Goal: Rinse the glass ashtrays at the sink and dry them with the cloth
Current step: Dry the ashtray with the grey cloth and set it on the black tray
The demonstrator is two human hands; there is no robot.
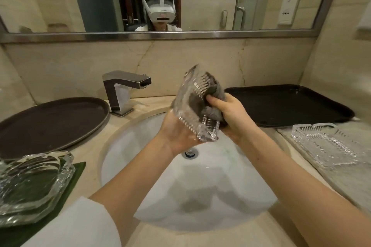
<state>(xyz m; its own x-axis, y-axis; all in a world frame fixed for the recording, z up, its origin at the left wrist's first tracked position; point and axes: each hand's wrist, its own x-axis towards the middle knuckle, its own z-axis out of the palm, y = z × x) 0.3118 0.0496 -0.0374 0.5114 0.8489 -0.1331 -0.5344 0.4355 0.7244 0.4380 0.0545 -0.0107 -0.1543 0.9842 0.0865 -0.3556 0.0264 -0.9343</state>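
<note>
Your white sleeve (80, 224) sits lowest in view, and just above it, well to the left of your left hand (176, 136), a heavy clear glass ashtray with thick faceted edges (34, 186) rests on a green mat (78, 170) on the beige stone tabletop (140, 102) — whether it has been rinsed you cannot tell from here. That left hand is closed under the clear ribbed rectangular glass ashtray (192, 106), holding it tilted on edge above the white round sink basin (140, 166). Your right hand (230, 114) is clamped on the bunched grey cloth (214, 104), pressing it into the ashtray's hollow. So judge this piece as rinsed and in mid-drying.

Well to the right of your right hand a second clear ribbed glass ashtray (325, 146) lies flat on a pale grey towel (341, 176), probably finished. Beyond it the black rectangular tray (291, 102) stands bare, a likely place for dried pieces. Far left of your hands is the round dark brown tray (50, 124), and the square chrome tap (124, 90) stands behind the basin, with no water running.

Nothing blocks the path rightward — only wet glass in a bare hand, which may slip.
</note>
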